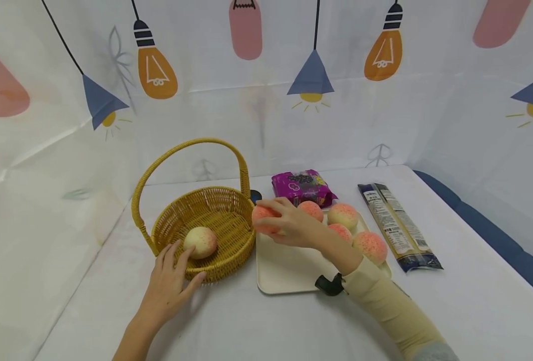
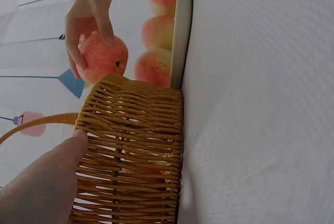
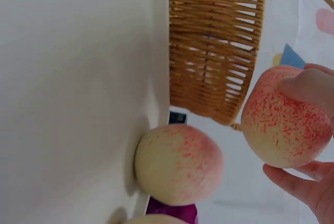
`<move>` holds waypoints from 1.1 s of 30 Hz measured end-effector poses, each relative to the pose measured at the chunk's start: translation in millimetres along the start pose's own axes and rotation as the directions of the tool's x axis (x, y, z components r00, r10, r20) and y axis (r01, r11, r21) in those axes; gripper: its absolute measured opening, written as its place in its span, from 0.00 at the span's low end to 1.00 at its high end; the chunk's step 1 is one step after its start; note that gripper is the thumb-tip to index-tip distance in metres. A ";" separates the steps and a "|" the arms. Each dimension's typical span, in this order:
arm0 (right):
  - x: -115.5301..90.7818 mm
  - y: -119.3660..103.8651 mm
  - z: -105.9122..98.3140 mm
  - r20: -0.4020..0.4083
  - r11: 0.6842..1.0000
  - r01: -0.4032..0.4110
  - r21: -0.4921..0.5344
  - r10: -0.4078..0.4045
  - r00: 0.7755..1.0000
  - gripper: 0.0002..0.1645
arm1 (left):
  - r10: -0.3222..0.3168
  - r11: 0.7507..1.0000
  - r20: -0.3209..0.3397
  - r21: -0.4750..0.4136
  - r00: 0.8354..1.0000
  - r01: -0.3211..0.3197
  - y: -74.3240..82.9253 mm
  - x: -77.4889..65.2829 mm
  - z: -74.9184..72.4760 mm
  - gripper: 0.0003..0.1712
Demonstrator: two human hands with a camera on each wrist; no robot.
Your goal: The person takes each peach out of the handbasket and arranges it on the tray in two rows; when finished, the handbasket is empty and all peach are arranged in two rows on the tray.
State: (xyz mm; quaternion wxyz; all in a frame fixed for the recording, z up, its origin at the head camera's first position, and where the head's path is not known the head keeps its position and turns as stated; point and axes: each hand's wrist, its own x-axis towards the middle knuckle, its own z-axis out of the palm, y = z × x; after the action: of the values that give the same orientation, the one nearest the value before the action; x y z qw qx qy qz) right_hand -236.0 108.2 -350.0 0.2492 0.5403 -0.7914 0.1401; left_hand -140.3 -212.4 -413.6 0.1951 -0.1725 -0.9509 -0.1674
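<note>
A peach (image 1: 264, 219) with a red-speckled skin is pinched between the thumb and fingers of my right hand (image 1: 295, 223), above the tray's left edge and beside the basket's right rim. In the right wrist view the held peach (image 3: 286, 117) is off the tray. My left hand (image 1: 169, 283) rests spread on the near left rim of the wicker basket (image 1: 230, 263), its thumb (image 2: 73, 148) against the rim in the left wrist view. Inside the basket lies one paler peach (image 1: 200, 242). Several more peaches (image 1: 370, 247) sit on the cream tray (image 1: 284, 273).
Behind the tray lies a purple snack packet (image 1: 302, 186). A long flat packet (image 1: 397, 225) lies to the tray's right. The basket's tall arched handle (image 1: 194, 141) stands up over it. A small black object (image 1: 255, 195) shows behind the basket.
</note>
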 end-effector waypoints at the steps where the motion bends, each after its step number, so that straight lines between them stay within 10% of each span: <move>1: -3.4 0.8 -0.4 0.004 1.000 0.001 0.003 -0.001 1.000 0.20 | 0.001 1.000 -0.001 0.000 1.000 -0.001 -0.2 -0.1 0.3 0.36; 23: -65.7 8.6 -5.6 0.200 0.993 -0.116 -0.008 0.115 0.973 0.23 | -0.021 0.999 0.018 -0.027 1.000 0.021 1.9 -0.3 -1.8 0.35; 33: -79.3 10.1 -2.8 0.141 0.989 -0.142 -0.037 0.146 0.979 0.21 | -0.022 0.999 0.022 -0.035 1.000 0.022 2.2 0.7 -1.4 0.34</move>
State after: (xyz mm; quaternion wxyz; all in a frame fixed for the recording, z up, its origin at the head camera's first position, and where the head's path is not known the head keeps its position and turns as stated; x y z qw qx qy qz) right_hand -221.4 175.6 -390.4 0.1881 0.4868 -0.8461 0.1081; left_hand -139.6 -210.9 -411.5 0.1797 -0.1672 -0.9517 -0.1843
